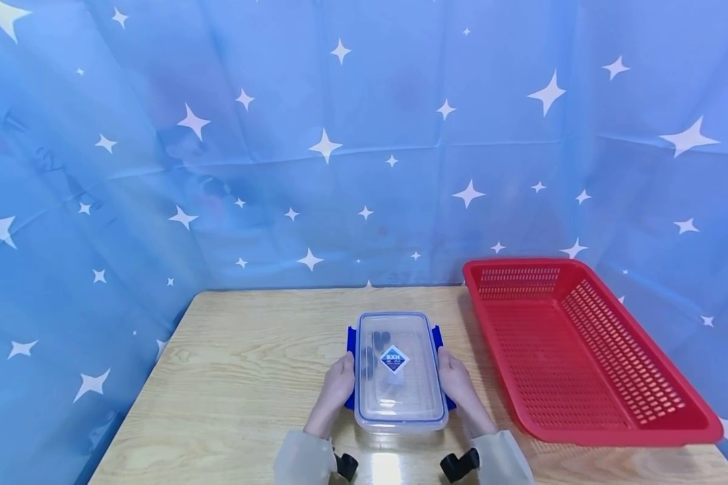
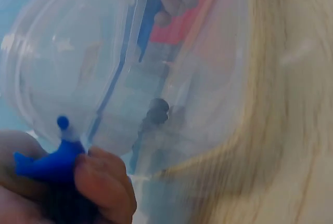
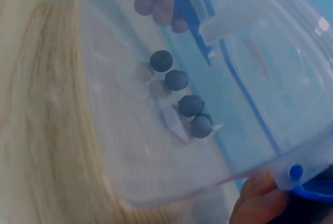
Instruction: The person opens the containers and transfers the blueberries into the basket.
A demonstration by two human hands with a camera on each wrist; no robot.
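Between both hands is a clear plastic food container [image 1: 400, 397] with a blue-edged lid and a diamond label [image 1: 394, 359]. My left hand [image 1: 338, 380] grips its left side, and my right hand [image 1: 456, 377] grips the opposite one. A blue side latch [image 2: 52, 164] juts out between thumb and fingers in the left wrist view. Through the clear wall, the right wrist view shows several small dark balls [image 3: 177, 80] and a small white piece [image 3: 176, 124] inside. In both wrist views, the container appears raised at an angle over the table.
To the right, a large red perforated basket [image 1: 509, 397] stands on the wooden table [image 1: 236, 377], its near corner close to the right forearm. A blue curtain with white stars [image 1: 340, 222] hangs behind the table and along its sides.
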